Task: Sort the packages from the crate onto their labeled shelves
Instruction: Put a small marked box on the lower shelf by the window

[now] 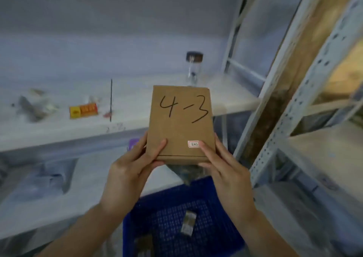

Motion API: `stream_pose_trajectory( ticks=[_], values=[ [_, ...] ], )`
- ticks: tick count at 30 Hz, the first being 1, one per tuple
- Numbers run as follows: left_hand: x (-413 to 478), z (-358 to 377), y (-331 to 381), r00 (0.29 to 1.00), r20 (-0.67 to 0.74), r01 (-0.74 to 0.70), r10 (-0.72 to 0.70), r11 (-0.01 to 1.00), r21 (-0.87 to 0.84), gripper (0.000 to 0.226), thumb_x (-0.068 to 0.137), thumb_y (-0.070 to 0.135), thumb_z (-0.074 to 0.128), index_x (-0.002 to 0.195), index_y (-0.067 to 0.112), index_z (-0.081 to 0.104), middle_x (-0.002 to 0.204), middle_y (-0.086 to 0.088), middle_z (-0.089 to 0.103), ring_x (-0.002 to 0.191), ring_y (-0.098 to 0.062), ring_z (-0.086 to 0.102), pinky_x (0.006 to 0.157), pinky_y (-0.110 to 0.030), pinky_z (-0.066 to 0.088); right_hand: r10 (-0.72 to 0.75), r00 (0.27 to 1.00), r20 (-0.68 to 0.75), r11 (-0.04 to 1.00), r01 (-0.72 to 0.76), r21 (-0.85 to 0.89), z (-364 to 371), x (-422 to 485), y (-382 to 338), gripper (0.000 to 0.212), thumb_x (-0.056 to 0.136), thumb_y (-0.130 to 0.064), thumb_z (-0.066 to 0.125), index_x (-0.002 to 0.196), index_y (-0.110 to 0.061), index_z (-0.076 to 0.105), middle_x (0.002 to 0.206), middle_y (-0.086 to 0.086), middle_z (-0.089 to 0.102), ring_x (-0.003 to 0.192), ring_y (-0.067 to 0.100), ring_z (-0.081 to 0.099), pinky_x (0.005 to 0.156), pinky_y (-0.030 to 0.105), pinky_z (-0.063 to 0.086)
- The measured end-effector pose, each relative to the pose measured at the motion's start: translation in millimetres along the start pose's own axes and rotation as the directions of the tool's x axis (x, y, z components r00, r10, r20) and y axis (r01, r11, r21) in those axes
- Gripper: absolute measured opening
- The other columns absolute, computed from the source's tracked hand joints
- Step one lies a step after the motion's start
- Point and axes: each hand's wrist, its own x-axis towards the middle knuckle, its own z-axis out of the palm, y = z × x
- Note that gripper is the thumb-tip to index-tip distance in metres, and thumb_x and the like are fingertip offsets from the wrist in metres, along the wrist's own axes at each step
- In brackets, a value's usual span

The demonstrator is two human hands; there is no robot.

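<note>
Left hand is up on the cardboard box, thumb pressed flat on the front face near the bottom left corner, the other fingers wrapped round behind the left edge. Right hand mirrors it, thumb on the front beside a small red-bordered sticker, fingers tucked behind the right edge. Both hands grip the box by its lower end and hold it upright, face to the camera, with "4-3" written large in black marker across the upper half. The box is in the air, above the far rim of the blue crate and in front of the white shelf. A dark, crinkled bag shows just under the box's bottom edge, between the two hands; what holds it, I cannot tell. Down in the crate lies a small packet, and a second one sits near the bottom edge, blurred. On the shelf behind: a clear jar with a dark lid, a yellow and red carton, a thin black rod standing upright, and some blurred clutter at far left. To the right rises the perforated metal upright of a rack.
</note>
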Motion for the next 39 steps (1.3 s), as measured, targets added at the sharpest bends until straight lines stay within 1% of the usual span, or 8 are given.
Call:
stream_pose_trajectory(
  ticks=[6,12,16,22,28,34,37,39],
  values=[
    [83.5,-122.6,104.9,0.948,-0.11,-0.297,0.298,0.954,0.023,0.049,0.089,0.016,0.057,0.136,0.022,0.044,0.143,-0.013,0.042,0.121,-0.005,0.043,0.107,-0.01,0.028,-0.301,0.941,-0.153,0.926,0.25,-0.284,-152.4,73.9,-110.2,0.036,0.101,-0.035,0.032,0.133,-0.037,0.047,0.146,-0.015,0.04,0.123,0.015,0.048,0.098,0.025,0.04],
    [115.9,-185.1,211.0,0.861,-0.201,-0.491,0.468,0.867,-0.087,0.058,0.084,-0.005,0.06,0.136,0.015,0.045,0.146,-0.017,0.037,0.127,-0.017,0.044,0.108,-0.025,0.035,-0.326,0.923,-0.205,0.795,0.15,-0.588,-290.0,86.7,-198.4,0.037,0.094,-0.029,0.042,0.126,-0.02,0.058,0.127,0.016,0.059,0.125,0.006,0.042,0.107,0.006,0.016],
    [131.2,-212.8,297.1,0.821,-0.258,-0.567,0.509,0.781,-0.264,0.041,0.097,0.029,0.04,0.137,0.024,0.044,0.144,0.002,0.038,0.124,0.006,0.035,0.109,-0.018,0.03,-0.324,0.895,-0.306,0.727,0.028,-0.686,-379.0,70.6,-257.5,0.041,0.084,-0.031,0.052,0.121,-0.018,0.062,0.127,0.019,0.059,0.106,0.016,0.061,0.096,0.016,0.034],
    [138.7,-212.8,399.5,0.654,-0.37,-0.755,0.659,0.59,-0.284,0.058,0.086,0.002,0.059,0.136,0.022,0.037,0.144,-0.02,0.033,0.128,-0.011,0.031,0.11,-0.009,0.017,-0.271,0.886,-0.375,0.643,-0.123,-0.756,-475.3,14.6,-297.5,0.054,0.079,-0.001,0.072,0.128,-0.02,0.06,0.137,0.018,0.051,0.098,0.032,0.067,0.074,0.044,0.059],
    [116.1,-216.3,485.1,0.688,-0.422,-0.72,0.59,0.481,-0.501,0.066,0.076,-0.014,0.064,0.13,0.021,0.047,0.14,-0.011,0.036,0.123,0.001,0.027,0.107,-0.005,0.012,-0.258,0.892,-0.371,0.484,-0.213,-0.849,-545.8,-35.0,-345.4,0.057,0.077,0.001,0.074,0.128,-0.02,0.06,0.136,0.016,0.053,0.1,0.037,0.066,0.072,0.048,0.059],
    [86.1,-217.9,555.5,0.797,-0.353,-0.538,0.491,0.308,-0.785,0.06,0.081,-0.001,0.067,0.124,0.036,0.049,0.132,0.028,0.035,0.119,0.019,0.035,0.099,0.0,0.027,-0.28,0.893,-0.353,0.34,-0.251,-0.906,-597.2,-75.1,-384.1,0.061,0.069,0.003,0.08,0.123,-0.021,0.063,0.13,0.02,0.057,0.08,0.035,0.07,0.058,0.042,0.06],
    [69.2,-220.4,592.3,0.779,-0.343,-0.529,0.524,0.257,-0.809,0.062,0.078,0.018,0.07,0.124,0.05,0.045,0.137,0.019,0.039,0.123,0.008,0.039,0.105,-0.02,0.037,-0.279,0.893,-0.354,0.285,-0.276,-0.918,-623.7,-105.7,-401.5,0.058,0.072,-0.004,0.079,0.125,-0.02,0.061,0.13,0.021,0.056,0.087,0.037,0.07,0.065,0.045,0.06],
    [56.6,-221.6,619.7,0.778,-0.312,-0.5,0.546,0.235,-0.833,0.064,0.077,0.02,0.071,0.126,0.05,0.042,0.138,0.015,0.038,0.12,0.023,0.031,0.107,-0.03,0.036,-0.263,0.898,-0.352,0.233,-0.295,-0.927,-642.7,-125.3,-414.6,0.05,0.079,-0.011,0.071,0.126,-0.021,0.06,0.131,0.021,0.055,0.089,0.037,0.069,0.069,0.045,0.06]
  ],
)
